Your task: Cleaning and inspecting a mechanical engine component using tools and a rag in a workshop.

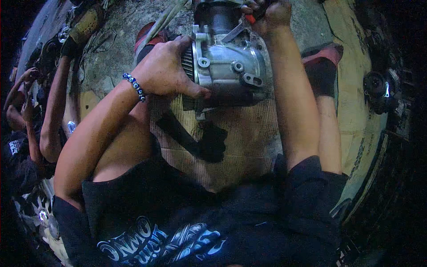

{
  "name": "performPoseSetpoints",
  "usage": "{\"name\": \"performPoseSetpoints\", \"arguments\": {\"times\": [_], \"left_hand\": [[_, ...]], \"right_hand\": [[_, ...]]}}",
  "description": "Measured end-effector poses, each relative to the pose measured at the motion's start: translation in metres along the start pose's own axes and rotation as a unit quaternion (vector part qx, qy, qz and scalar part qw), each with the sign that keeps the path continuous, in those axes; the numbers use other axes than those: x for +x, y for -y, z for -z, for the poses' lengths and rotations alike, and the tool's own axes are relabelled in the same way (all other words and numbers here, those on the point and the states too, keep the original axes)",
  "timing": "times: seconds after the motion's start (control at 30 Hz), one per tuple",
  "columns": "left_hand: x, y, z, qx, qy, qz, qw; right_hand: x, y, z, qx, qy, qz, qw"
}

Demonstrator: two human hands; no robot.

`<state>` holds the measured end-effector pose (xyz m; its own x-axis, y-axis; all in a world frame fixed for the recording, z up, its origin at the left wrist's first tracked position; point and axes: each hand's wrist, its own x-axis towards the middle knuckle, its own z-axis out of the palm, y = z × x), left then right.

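A shiny metal housing (227, 64), with a round flange and bolt holes, lies between my shins. At its left side is a finely toothed gear (187, 62). My left hand (171, 69), with a blue bead bracelet at the wrist, grips the gear and flange edge, thumb on the near side and fingers on the far side. My right hand (271, 18) is closed round the red-and-black handle of a flat-bladed tool (235, 33). Its blade points down-left against or just above the top of the housing; contact is unclear. The handle is partly hidden by my fingers.
Cardboard (240, 138) lies under the housing on the stained concrete floor (115, 31). Another person's arm (55, 98) and leg are at the left. Dark machine parts (378, 84) stand at the right. My red-and-black shoes (324, 55) flank the work.
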<state>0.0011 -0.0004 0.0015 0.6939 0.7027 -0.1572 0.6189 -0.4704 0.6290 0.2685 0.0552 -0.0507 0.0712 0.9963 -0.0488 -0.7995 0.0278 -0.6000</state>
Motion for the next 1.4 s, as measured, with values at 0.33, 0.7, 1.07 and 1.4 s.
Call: {"name": "performPoseSetpoints", "arguments": {"times": [0.33, 0.7, 1.07, 1.4], "left_hand": [[-0.002, -0.001, 0.001, 0.008, -0.003, 0.019, 1.0], [-0.004, 0.006, -0.002, -0.001, -0.036, -0.009, 0.999], [0.0, 0.007, -0.002, -0.01, -0.011, -0.012, 1.0], [0.001, 0.008, -0.005, -0.017, -0.014, -0.013, 1.0]], "right_hand": [[0.012, 0.0, -0.01, 0.022, 0.15, -0.026, 0.988], [-0.003, -0.01, -0.054, -0.132, 0.158, -0.051, 0.977], [-0.015, -0.002, -0.026, 0.046, 0.123, -0.06, 0.99], [-0.015, -0.002, -0.019, 0.016, 0.138, -0.008, 0.99]]}}
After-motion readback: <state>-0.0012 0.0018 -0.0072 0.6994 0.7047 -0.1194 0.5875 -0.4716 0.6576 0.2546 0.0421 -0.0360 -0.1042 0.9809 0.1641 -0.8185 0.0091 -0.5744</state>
